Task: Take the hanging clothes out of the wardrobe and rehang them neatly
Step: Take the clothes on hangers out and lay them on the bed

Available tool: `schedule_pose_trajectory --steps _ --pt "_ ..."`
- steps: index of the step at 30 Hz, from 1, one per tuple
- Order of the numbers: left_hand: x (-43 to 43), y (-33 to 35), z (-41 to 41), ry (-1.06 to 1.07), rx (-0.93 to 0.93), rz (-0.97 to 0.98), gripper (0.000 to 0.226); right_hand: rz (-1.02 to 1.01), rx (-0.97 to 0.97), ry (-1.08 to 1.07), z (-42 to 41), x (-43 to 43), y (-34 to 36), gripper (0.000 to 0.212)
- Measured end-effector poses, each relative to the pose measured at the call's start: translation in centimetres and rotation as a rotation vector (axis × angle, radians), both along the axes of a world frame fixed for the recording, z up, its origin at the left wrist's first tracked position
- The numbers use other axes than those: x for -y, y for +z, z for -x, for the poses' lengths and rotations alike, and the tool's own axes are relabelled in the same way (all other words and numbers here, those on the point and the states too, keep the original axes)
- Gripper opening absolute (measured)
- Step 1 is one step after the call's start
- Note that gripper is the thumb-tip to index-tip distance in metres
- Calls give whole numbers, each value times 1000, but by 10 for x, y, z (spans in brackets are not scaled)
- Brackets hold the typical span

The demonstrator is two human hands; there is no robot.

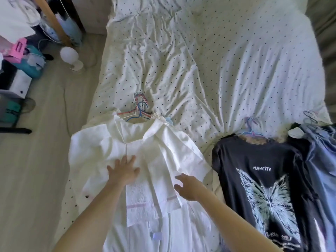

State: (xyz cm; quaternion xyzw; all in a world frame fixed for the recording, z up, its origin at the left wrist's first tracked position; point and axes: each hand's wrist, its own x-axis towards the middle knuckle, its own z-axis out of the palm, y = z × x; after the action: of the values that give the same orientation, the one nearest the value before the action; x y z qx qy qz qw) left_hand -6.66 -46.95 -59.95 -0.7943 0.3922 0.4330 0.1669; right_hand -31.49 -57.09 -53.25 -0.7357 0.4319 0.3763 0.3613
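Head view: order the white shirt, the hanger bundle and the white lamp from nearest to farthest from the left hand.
1. White shirt: under the left hand, touching.
2. Hanger bundle: beyond the shirt's collar, on the bed.
3. White lamp: far left, on the floor.

shirt (163, 148) L of tee (258, 179), on bed (200, 60)

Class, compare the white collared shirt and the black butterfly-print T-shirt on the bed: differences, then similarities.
The white collared shirt has a fold-down collar; the black butterfly-print T-shirt has a round neck. The left hand rests on the white collared shirt; no hand touches the black butterfly-print T-shirt. Both lie flat on the dotted bedsheet.
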Motion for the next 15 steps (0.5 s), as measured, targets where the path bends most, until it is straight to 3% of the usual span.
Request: schedule_pose_trajectory --steps 6,10,15 --pt "-7 71 49 -19 -143 2 52 138 211 -288 85 -22 80 43" --pt "5 109 107 -96 -181 44 60 322 353 -348 164 -41 132 26" --pt "58 183 225 -335 -183 266 48 661 399 -482 288 -72 194 44"
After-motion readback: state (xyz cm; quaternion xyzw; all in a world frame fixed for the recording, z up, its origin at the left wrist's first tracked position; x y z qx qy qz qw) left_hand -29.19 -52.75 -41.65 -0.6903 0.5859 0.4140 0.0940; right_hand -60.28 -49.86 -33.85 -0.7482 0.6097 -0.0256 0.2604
